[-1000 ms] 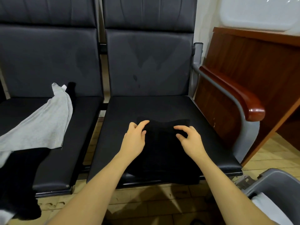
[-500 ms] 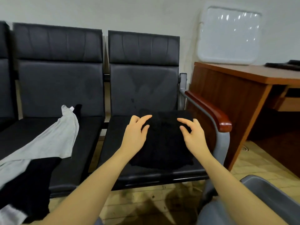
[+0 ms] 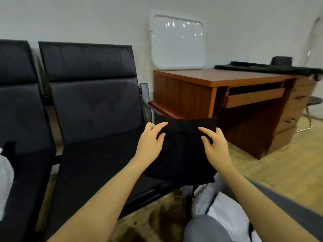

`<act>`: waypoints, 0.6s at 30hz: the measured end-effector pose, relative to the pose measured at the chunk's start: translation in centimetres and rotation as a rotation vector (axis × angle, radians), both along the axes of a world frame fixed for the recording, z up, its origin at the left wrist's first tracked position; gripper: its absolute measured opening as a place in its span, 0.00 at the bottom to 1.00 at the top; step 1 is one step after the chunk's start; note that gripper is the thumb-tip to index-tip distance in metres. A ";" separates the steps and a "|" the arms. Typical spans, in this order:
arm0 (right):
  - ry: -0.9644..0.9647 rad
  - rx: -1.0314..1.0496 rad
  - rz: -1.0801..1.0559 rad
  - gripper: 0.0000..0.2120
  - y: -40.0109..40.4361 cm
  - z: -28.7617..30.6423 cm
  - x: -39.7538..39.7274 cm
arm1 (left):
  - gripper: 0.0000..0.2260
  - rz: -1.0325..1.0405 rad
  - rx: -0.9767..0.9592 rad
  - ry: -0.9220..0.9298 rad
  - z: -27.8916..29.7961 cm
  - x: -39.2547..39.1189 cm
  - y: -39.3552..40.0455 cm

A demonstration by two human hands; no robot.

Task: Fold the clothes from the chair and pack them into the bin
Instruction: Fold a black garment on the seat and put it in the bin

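A folded black garment (image 3: 183,154) is held in the air just past the right edge of the black chair seat (image 3: 97,163). My left hand (image 3: 151,142) grips its left side with the fingers on top. My right hand (image 3: 215,147) grips its right side the same way. Below and to the right stands the grey bin (image 3: 201,227), with white folded clothes (image 3: 223,212) inside. The garment's near edge hangs above the bin's far corner. Loose white clothing (image 3: 5,173) and black clothing (image 3: 8,145) lie on the neighbouring seat at the left edge.
The chair's wooden armrest (image 3: 164,109) sits just behind the garment. A wooden desk (image 3: 218,79) with a pulled-out tray stands to the right, with dark cloth (image 3: 262,67) on top. A white board (image 3: 178,42) leans on the wall.
Both hands have lifted the folded black garment off the seat and carried it to the right, toward the bin. My view has swung right and up.
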State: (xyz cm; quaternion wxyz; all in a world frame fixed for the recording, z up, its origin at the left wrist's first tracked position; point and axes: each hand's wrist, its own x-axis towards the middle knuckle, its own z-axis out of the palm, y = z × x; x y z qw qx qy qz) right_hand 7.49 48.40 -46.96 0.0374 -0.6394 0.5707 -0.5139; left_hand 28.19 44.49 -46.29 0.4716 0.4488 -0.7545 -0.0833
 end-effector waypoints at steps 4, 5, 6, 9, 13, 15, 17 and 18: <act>-0.027 0.042 -0.112 0.15 0.7 -2.7 -6.6 | 0.18 -0.154 0.029 -0.055 -2.5 -7.2 -1.9; -0.023 0.061 -0.143 0.15 1.0 -3.5 -8.2 | 0.18 -0.189 0.039 -0.064 -3.4 -9.0 -2.4; -0.016 0.085 -0.173 0.15 1.2 -4.3 -9.7 | 0.18 -0.221 0.047 -0.075 -4.3 -10.8 -2.8; -0.022 0.174 -0.252 0.15 2.1 -7.5 -14.1 | 0.19 -0.308 0.085 -0.117 -7.6 -15.7 -3.6; -0.083 0.319 -0.305 0.16 3.4 -13.2 -18.5 | 0.18 -0.397 0.181 -0.192 -12.8 -20.8 -4.0; -0.092 0.385 -0.337 0.16 3.8 -16.3 -19.8 | 0.19 -0.415 0.251 -0.245 -15.9 -22.4 -4.2; -0.082 0.462 -0.354 0.16 4.1 -19.5 -20.7 | 0.19 -0.411 0.340 -0.329 -19.5 -23.7 -4.5; -0.069 0.518 -0.355 0.17 4.2 -21.1 -20.9 | 0.19 -0.404 0.380 -0.387 -21.3 -24.1 -4.6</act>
